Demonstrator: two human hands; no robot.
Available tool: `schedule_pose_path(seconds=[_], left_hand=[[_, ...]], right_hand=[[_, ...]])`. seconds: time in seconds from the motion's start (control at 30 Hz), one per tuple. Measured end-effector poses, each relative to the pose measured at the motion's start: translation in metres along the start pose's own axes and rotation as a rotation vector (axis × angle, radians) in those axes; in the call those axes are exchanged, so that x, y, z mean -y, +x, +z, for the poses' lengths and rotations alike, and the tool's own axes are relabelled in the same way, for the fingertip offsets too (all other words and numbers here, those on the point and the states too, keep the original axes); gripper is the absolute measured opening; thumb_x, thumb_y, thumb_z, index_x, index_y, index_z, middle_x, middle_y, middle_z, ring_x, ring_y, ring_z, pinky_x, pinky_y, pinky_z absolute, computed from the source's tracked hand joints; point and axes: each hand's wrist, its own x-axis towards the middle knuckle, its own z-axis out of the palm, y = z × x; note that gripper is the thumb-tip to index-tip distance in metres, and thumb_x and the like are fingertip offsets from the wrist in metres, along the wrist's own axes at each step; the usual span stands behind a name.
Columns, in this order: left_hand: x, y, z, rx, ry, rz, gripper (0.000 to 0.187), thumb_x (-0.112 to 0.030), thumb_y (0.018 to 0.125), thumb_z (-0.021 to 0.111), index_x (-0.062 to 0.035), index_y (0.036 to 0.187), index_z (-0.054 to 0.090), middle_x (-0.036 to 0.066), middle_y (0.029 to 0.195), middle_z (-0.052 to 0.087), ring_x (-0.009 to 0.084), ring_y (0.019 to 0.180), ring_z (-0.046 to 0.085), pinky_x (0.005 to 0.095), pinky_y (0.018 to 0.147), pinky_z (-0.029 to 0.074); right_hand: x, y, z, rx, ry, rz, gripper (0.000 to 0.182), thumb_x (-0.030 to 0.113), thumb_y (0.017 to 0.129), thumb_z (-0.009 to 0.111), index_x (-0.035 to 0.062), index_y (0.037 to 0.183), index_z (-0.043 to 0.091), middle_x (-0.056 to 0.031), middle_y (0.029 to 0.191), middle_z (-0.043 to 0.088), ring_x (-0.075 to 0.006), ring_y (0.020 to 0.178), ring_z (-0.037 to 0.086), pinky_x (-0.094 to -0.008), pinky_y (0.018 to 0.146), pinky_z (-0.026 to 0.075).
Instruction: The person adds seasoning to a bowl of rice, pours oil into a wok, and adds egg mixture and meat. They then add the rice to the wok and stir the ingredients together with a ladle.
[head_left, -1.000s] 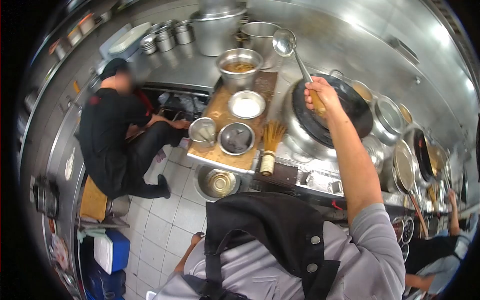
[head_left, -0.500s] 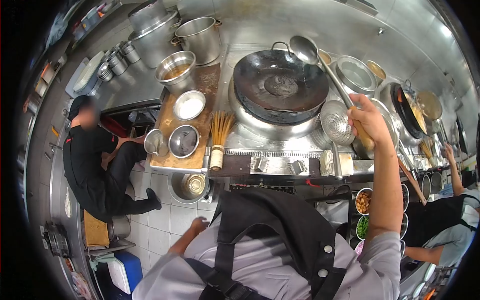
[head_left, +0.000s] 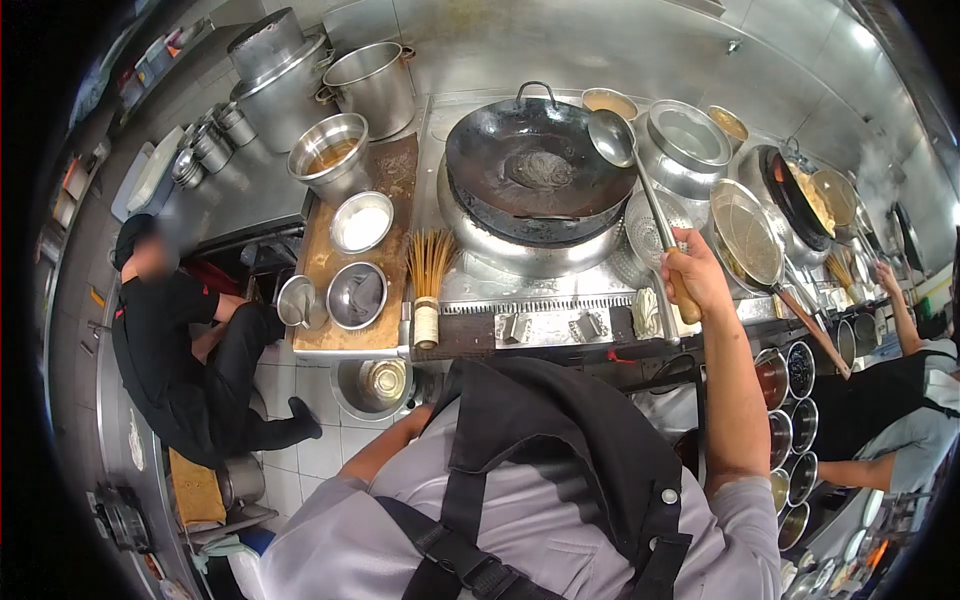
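Observation:
My right hand [head_left: 695, 272] is closed around the wooden handle of a long metal ladle [head_left: 612, 138]. The ladle's bowl sits at the right rim of a dark wok [head_left: 530, 130], which rests on a round steel burner ring. Under the ladle's shaft lies a perforated skimmer [head_left: 648, 222], with a folded white cloth [head_left: 646, 312] beside its handle. To the right of my hand is a wire-mesh strainer [head_left: 748, 232] with a long wooden handle. My left forearm [head_left: 390, 440] hangs low by my side; its hand is mostly hidden behind the apron and its fingers do not show.
A bamboo brush [head_left: 427, 290] stands left of the wok. Steel bowls [head_left: 362, 222] sit on a wooden board [head_left: 390, 200], with stockpots [head_left: 370, 85] behind. A person in black [head_left: 165, 330] sits at left; another [head_left: 885, 400] works at right. Several ingredient containers [head_left: 803, 425] stand at right.
The ladle's bowl has come down from above the wok's back right to its right rim. My right hand has lowered. My left hand has slipped behind the apron. The view has shifted.

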Motion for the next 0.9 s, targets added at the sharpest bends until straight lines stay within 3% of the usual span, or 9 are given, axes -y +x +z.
schedule_pose_path(seconds=[0.17, 0.27, 0.4, 0.5, 0.57, 0.7, 0.8, 0.83, 0.9], left_hand=[[0.045, -0.058, -0.036, -0.105, -0.342, -0.472, 0.035, -0.035, 0.085, 0.068, -0.0153, 0.114, 0.072, 0.016, 0.103, 0.073, 0.0312, 0.095, 0.071, 0.0420, 0.078, 0.058], [0.090, -0.073, -0.041, -0.040, 0.744, 0.240, 0.028, -0.032, 0.086, 0.066, -0.0158, 0.107, 0.074, 0.013, 0.102, 0.074, 0.0350, 0.095, 0.070, 0.0457, 0.085, 0.055], [0.140, -0.086, -0.037, 0.075, 0.636, 0.250, 0.023, -0.029, 0.085, 0.065, -0.0154, 0.102, 0.074, 0.012, 0.097, 0.073, 0.0328, 0.094, 0.069, 0.0449, 0.082, 0.055], [0.121, -0.099, -0.055, 0.031, 0.329, 0.235, 0.019, -0.028, 0.086, 0.063, -0.0135, 0.093, 0.073, 0.012, 0.093, 0.072, 0.0319, 0.092, 0.069, 0.0431, 0.080, 0.055], [0.131, -0.081, -0.059, -0.158, 0.382, 0.738, 0.020, -0.028, 0.086, 0.063, -0.0102, 0.086, 0.070, 0.011, 0.091, 0.071, 0.0317, 0.088, 0.069, 0.0411, 0.078, 0.056], [0.115, -0.074, -0.078, 0.059, -0.157, -0.048, 0.020, -0.024, 0.087, 0.060, -0.0068, 0.085, 0.069, 0.010, 0.087, 0.069, 0.0276, 0.074, 0.070, 0.0416, 0.069, 0.056], [0.136, -0.022, -0.075, 0.094, 0.564, 0.411, 0.018, -0.021, 0.086, 0.059, -0.0078, 0.088, 0.072, 0.011, 0.080, 0.069, 0.0253, 0.072, 0.071, 0.0438, 0.065, 0.054], [0.120, -0.016, -0.079, 0.222, 0.277, 0.069, 0.017, -0.018, 0.086, 0.058, -0.0094, 0.087, 0.072, 0.010, 0.082, 0.070, 0.0288, 0.077, 0.071, 0.0442, 0.067, 0.054], [0.126, -0.001, -0.072, -0.039, 0.670, 0.531, 0.016, -0.023, 0.083, 0.063, -0.0134, 0.089, 0.074, 0.013, 0.087, 0.070, 0.0340, 0.084, 0.069, 0.0468, 0.071, 0.054]], right_hand=[[0.005, -0.001, 0.039, -0.058, 0.033, 0.019, 0.052, 0.006, 0.086, 0.062, 0.0023, 0.134, 0.042, -0.0056, 0.070, 0.057, -0.0149, 0.048, 0.054, -0.0284, 0.042, 0.042], [0.014, -0.003, 0.060, -0.078, 0.075, 0.027, 0.051, 0.008, 0.088, 0.063, 0.0029, 0.134, 0.043, -0.0049, 0.071, 0.057, -0.0140, 0.049, 0.053, -0.0277, 0.041, 0.042], [0.019, -0.013, 0.074, 0.015, 0.512, 0.038, 0.049, 0.009, 0.089, 0.065, 0.0052, 0.133, 0.044, -0.0047, 0.074, 0.058, -0.0125, 0.050, 0.053, -0.0271, 0.042, 0.043], [0.004, -0.012, 0.088, -0.103, 0.157, 0.037, 0.049, 0.006, 0.088, 0.063, 0.0077, 0.133, 0.043, -0.0054, 0.076, 0.058, -0.0132, 0.051, 0.053, -0.0273, 0.043, 0.043], [-0.004, -0.024, 0.105, -0.069, 0.369, 0.033, 0.051, 0.000, 0.088, 0.059, 0.0107, 0.133, 0.039, -0.0067, 0.076, 0.056, -0.0159, 0.051, 0.052, -0.0285, 0.043, 0.043], [-0.021, -0.040, 0.104, -0.134, 0.364, 0.078, 0.050, 0.000, 0.088, 0.058, 0.0136, 0.131, 0.037, -0.0082, 0.078, 0.057, -0.0159, 0.054, 0.053, -0.0292, 0.043, 0.042], [-0.028, -0.058, 0.108, -0.025, 0.723, -0.035, 0.041, 0.004, 0.092, 0.058, 0.0125, 0.130, 0.044, -0.0070, 0.081, 0.054, -0.0127, 0.054, 0.049, -0.0263, 0.043, 0.039], [-0.031, -0.057, 0.108, 0.116, 0.963, -0.087, 0.039, 0.006, 0.093, 0.058, 0.0122, 0.130, 0.045, -0.0064, 0.081, 0.053, -0.0116, 0.053, 0.048, -0.0251, 0.043, 0.038], [-0.023, -0.064, 0.125, 0.202, 1.012, -0.137, 0.042, 0.008, 0.095, 0.056, 0.0156, 0.135, 0.045, -0.0053, 0.081, 0.049, -0.0106, 0.052, 0.046, -0.0234, 0.044, 0.037]])
